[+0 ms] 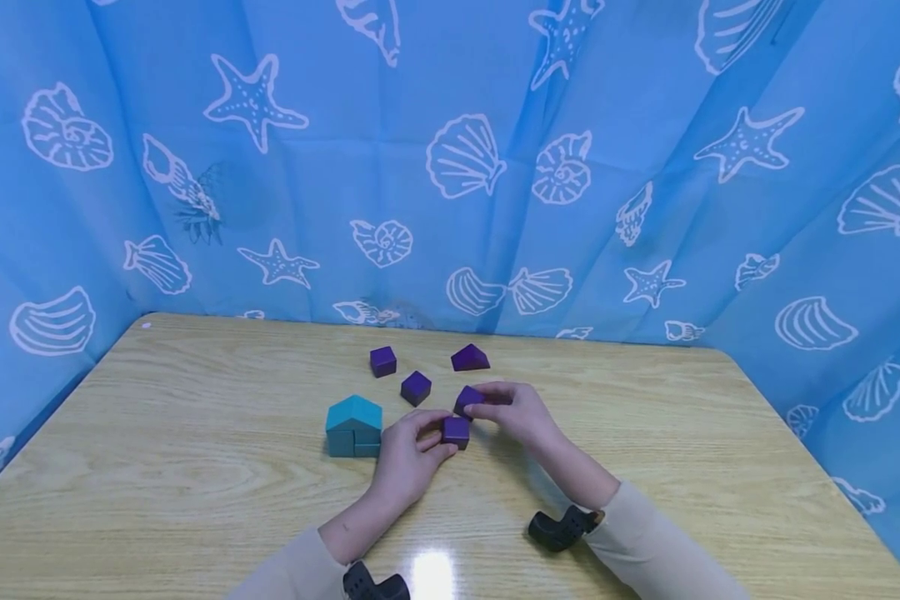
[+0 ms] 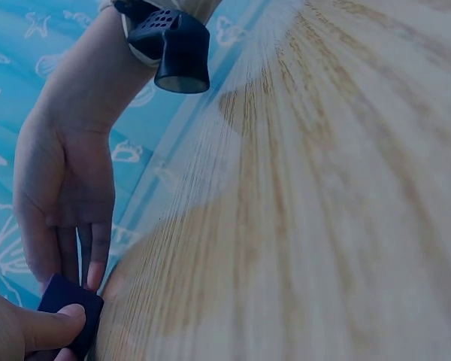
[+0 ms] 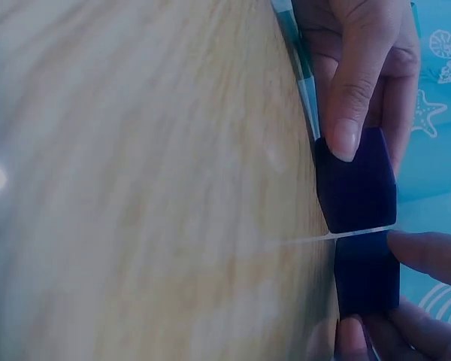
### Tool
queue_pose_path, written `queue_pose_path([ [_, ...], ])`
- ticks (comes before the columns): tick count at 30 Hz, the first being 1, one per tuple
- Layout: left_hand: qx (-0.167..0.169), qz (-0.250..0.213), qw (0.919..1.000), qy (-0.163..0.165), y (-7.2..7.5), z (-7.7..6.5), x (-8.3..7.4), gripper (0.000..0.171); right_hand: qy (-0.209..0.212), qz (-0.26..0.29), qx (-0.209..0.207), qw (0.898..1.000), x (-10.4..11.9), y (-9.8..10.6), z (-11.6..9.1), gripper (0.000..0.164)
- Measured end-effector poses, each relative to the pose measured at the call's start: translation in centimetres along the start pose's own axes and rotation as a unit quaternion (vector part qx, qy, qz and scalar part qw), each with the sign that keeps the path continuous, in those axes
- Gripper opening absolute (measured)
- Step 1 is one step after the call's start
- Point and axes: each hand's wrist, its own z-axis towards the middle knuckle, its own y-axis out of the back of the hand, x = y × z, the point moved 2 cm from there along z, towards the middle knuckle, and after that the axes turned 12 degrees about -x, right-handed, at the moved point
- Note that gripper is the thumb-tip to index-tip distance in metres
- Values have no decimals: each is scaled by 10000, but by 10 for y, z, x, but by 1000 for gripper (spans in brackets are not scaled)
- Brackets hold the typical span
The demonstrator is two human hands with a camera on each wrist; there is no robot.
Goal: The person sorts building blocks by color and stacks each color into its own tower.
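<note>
My left hand (image 1: 407, 457) grips a purple block (image 1: 456, 432) between thumb and fingers, low over the wooden table. Just behind it to the right, my right hand (image 1: 516, 410) pinches a second purple block (image 1: 468, 401) by its side. In the right wrist view the left hand's block (image 3: 357, 180) and the right hand's block (image 3: 367, 272) sit side by side with a thin gap between them. The left wrist view shows the left thumb (image 2: 64, 325) pressed on its dark block (image 2: 90, 308).
Left of my left hand stands a small teal block house (image 1: 354, 427) with a peaked top. Two loose purple blocks (image 1: 383, 362) (image 1: 416, 388) and a purple wedge-shaped block (image 1: 470, 357) lie farther back on the wooden table (image 1: 195, 467). A blue shell-print curtain (image 1: 315, 183) hangs behind.
</note>
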Motion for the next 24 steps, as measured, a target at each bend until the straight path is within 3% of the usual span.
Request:
queue_pose_path([
  [17, -26, 71, 9998, 188, 2, -2, 0, 39, 288, 49, 586, 9979, -6, 23, -13, 41],
  [24, -54, 42, 9998, 203, 1, 0, -1, 39, 597, 79, 1118, 9919, -7, 30, -15, 41],
])
